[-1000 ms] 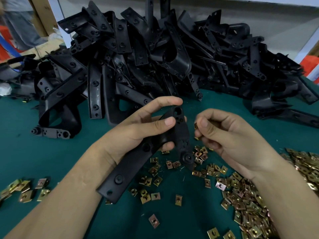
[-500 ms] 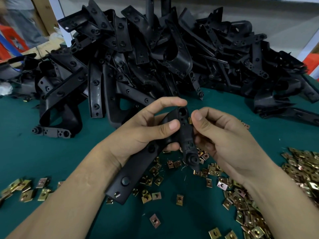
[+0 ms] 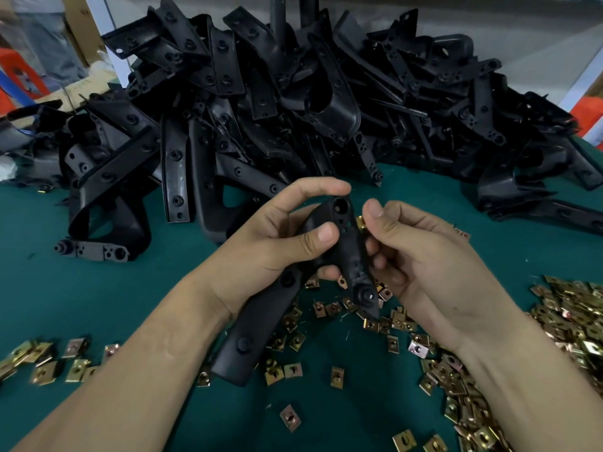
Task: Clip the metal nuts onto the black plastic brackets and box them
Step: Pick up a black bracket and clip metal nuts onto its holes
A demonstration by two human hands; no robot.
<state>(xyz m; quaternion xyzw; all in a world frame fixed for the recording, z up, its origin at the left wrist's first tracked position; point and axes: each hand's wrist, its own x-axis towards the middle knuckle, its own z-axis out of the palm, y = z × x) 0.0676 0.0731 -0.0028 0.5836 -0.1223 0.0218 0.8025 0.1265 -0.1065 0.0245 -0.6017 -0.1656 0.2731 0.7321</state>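
My left hand (image 3: 280, 236) grips a black plastic bracket (image 3: 257, 324) above the green table, thumb across its front and index finger arched over its top end. The bracket's long arm slopes down to the left along my forearm. My right hand (image 3: 421, 256) pinches a brass-coloured metal nut (image 3: 360, 222) against the bracket's right edge, just below the round hole at its top. Loose nuts (image 3: 329, 309) lie scattered on the table under both hands.
A tall heap of black brackets (image 3: 293, 102) fills the back of the green table (image 3: 98, 288). A dense pile of nuts (image 3: 571, 324) lies at the right, a small group (image 3: 42, 360) at the left. No box is in view.
My right hand has moved left from a gap beside the bracket until its nut sits against the bracket's edge. The bracket has shifted slightly right and up in my left hand.
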